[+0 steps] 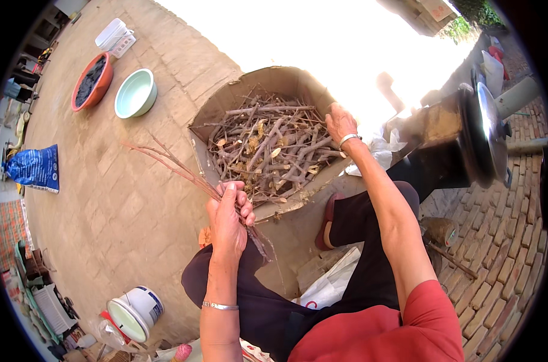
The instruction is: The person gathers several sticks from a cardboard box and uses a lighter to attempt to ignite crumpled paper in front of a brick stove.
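The left hand closes round a bundle of thin reddish-brown twigs, near the close left edge of a curved brown cardboard box heaped with cut sticks. The right hand is at the box's right rim; its grip I cannot tell. Dusty tan ground bears a round pale-green basin; narrow bricks pave the right.

1. Printed in white on the blue bag, near the floor's left edge; too small to read.
2. Labelled in dark blue on the bucket, toward the floor's lower-left corner; not legible.
3. Marked in red on the sack, near the floor's lower edge; unreadable.
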Tool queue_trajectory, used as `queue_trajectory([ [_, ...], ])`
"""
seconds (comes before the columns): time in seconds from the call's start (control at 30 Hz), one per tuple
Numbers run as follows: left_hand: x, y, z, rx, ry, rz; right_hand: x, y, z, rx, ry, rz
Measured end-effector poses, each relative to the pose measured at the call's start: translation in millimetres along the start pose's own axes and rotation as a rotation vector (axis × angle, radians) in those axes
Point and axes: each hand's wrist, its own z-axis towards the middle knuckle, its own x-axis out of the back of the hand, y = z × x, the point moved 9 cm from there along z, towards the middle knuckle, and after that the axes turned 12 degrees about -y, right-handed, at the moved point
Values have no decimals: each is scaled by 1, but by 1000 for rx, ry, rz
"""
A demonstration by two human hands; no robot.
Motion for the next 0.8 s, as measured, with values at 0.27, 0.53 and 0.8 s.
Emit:
queue_trajectory([
  [0.27,-10,-4,0,131,-26,-34,-84,20,41,-200,-793,-257],
  [0.53,-15,-10,5,187,-38,-41,-86,35,42,-49,-679,-588],
  [0.8,-16,-20,8,190,-90,11,-18,14,5,91,-723,-736],
])
